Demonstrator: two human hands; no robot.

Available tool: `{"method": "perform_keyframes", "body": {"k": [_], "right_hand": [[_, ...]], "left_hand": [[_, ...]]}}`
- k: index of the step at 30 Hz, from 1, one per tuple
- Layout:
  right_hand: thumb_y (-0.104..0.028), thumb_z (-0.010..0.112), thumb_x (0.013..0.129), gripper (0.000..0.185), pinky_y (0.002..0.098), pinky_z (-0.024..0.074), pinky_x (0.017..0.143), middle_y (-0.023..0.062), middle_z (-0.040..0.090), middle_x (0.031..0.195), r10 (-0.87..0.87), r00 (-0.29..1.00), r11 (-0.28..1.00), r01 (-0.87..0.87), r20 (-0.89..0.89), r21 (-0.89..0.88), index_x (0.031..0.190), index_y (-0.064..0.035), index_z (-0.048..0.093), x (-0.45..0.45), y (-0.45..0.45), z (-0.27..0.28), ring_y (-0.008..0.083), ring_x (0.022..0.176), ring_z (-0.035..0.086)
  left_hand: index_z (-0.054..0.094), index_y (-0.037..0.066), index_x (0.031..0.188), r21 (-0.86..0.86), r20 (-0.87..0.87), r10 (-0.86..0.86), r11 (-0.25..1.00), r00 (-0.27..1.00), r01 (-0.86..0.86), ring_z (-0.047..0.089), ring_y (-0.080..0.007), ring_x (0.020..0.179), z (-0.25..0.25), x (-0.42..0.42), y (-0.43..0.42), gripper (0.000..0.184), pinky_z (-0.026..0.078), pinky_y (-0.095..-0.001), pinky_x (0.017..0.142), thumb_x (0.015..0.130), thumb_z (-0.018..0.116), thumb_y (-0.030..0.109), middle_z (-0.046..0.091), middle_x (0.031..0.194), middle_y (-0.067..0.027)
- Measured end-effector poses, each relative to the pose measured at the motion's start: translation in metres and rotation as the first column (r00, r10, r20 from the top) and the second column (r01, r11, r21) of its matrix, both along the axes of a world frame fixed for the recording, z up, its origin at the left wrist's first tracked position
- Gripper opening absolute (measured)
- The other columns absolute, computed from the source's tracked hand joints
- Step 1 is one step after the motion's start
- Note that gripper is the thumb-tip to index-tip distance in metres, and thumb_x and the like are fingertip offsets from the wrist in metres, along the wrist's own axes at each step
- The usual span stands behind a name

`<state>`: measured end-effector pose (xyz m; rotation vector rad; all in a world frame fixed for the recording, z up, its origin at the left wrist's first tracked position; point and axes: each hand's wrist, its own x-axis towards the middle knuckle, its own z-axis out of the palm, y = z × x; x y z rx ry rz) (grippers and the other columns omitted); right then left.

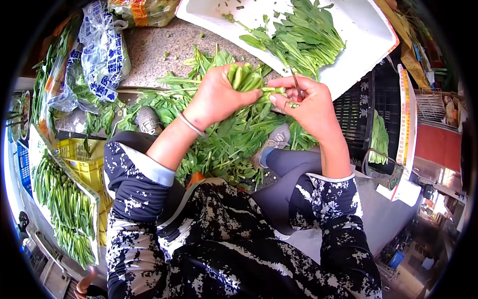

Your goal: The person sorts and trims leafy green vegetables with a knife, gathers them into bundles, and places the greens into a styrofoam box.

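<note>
My left hand (217,95), with a bangle at the wrist, is closed around a bunch of leafy green stems (244,77). Their cut ends point up and toward the right. My right hand (314,103) is closed on a small knife (297,85), whose thin blade shows between thumb and fingers. The right thumb and fingertips also touch a stem end (274,90) beside the bunch. Below both hands, a heap of loose leafy greens (234,139) covers the ground between my feet.
A white foam box (356,30) at the upper right holds bundled greens (311,40). Black crates (354,104) stand at right. Plastic bags (104,55) lie at upper left. A yellow crate (82,152) and a box of stacked greens (64,199) are at left. Another person's hand (85,283) shows lower left.
</note>
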<state>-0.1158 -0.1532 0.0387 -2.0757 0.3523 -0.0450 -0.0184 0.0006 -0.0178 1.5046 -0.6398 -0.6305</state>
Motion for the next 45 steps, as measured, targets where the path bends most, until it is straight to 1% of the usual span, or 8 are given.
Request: {"method": "perform_keyframes", "body": {"k": [11,14,16,22,27,30,40,45], "right_hand": [[0.002,0.069,0.070,0.027,0.0192,0.0412,0.057,-0.0017,0.054,0.069,0.000,0.999,0.993,0.004,-0.039,0.118,0.096,-0.0004,0.063,0.003,0.007,-0.003,0.0042,0.061,0.046],[-0.003,0.070,0.073,0.024,0.0205,0.0433,0.059,-0.0001,0.057,0.071,0.045,0.998,0.996,-0.049,0.054,0.068,0.095,0.0010,0.063,0.003,0.006,-0.007,0.0051,0.062,0.048],[-0.018,0.067,0.079,0.026,0.0207,0.0413,0.056,0.0003,0.055,0.071,-0.068,0.997,0.978,0.059,0.038,0.201,0.096,0.0015,0.064,0.004,0.007,-0.004,0.0055,0.062,0.047],[-0.036,0.053,0.088,0.044,0.0201,0.0353,0.055,-0.0002,0.053,0.074,-0.079,0.997,0.944,0.082,-0.021,0.319,0.112,0.0005,0.057,0.001,0.005,-0.005,0.0052,0.065,0.045],[-0.027,0.053,0.089,0.054,0.0213,0.0424,0.077,0.0036,0.060,0.086,0.067,0.997,0.952,-0.072,0.027,0.296,0.129,0.0051,0.036,-0.001,0.011,-0.015,0.0072,0.082,0.053],[-0.026,0.055,0.088,0.053,0.0219,0.0432,0.076,0.0058,0.062,0.089,0.078,0.996,0.957,-0.087,0.044,0.276,0.127,0.0053,0.039,0.001,0.013,-0.013,0.0070,0.082,0.054],[-0.025,0.058,0.086,0.039,0.0225,0.0450,0.073,0.0094,0.065,0.085,0.039,0.997,0.997,-0.044,0.072,0.068,0.115,0.0016,0.054,-0.001,0.009,-0.014,0.0086,0.079,0.056],[-0.025,0.057,0.087,0.034,0.0221,0.0449,0.071,0.0070,0.066,0.083,-0.039,0.993,0.931,0.078,-0.115,0.358,0.114,-0.0036,0.057,-0.001,-0.005,-0.028,0.0102,0.073,0.056]], "left_hand": [[0.062,0.001,0.086,-0.040,-0.051,-0.039,0.999,0.998,0.037,0.055,-0.0039,0.069,-0.005,0.000,0.003,0.018,0.047,-0.0206,0.062,0.071,0.071,0.008,0.063,0.077,0.0012],[0.060,0.001,0.091,0.037,-0.188,-0.150,0.987,0.971,0.159,0.057,-0.0070,0.073,-0.004,0.003,0.005,0.022,0.049,-0.0218,0.064,0.072,0.069,0.007,0.062,0.082,-0.0005],[0.057,0.000,0.098,-0.151,-0.435,-0.149,0.984,0.888,0.092,0.060,-0.0119,0.074,-0.001,0.002,0.005,0.025,0.052,-0.0244,0.066,0.075,0.067,0.005,0.062,0.086,-0.0033],[0.056,-0.001,0.097,-0.152,-0.500,-0.078,0.988,0.862,0.001,0.062,-0.0155,0.070,-0.001,0.006,0.007,0.023,0.053,-0.0257,0.065,0.076,0.064,0.002,0.061,0.086,-0.0054],[0.056,0.000,0.096,-0.147,-0.442,-0.042,0.989,0.896,-0.026,0.061,-0.0130,0.072,0.000,0.005,0.006,0.022,0.051,-0.0238,0.065,0.076,0.065,0.003,0.061,0.085,-0.0044],[0.058,0.002,0.077,-0.151,-0.409,-0.011,0.987,0.913,-0.056,0.057,-0.0096,0.059,0.005,0.003,0.004,0.011,0.047,-0.0227,0.055,0.073,0.068,0.006,0.059,0.068,-0.0016],[0.057,0.003,0.077,-0.141,-0.456,-0.060,0.990,0.888,-0.006,0.055,-0.0090,0.058,0.010,0.002,0.007,0.011,0.047,-0.0227,0.054,0.074,0.067,0.005,0.059,0.069,-0.0013],[0.057,0.002,0.083,-0.126,-0.494,-0.054,0.992,0.868,-0.010,0.057,-0.0099,0.061,0.005,0.003,0.008,0.013,0.049,-0.0233,0.055,0.074,0.067,0.003,0.059,0.073,-0.0016]]}}
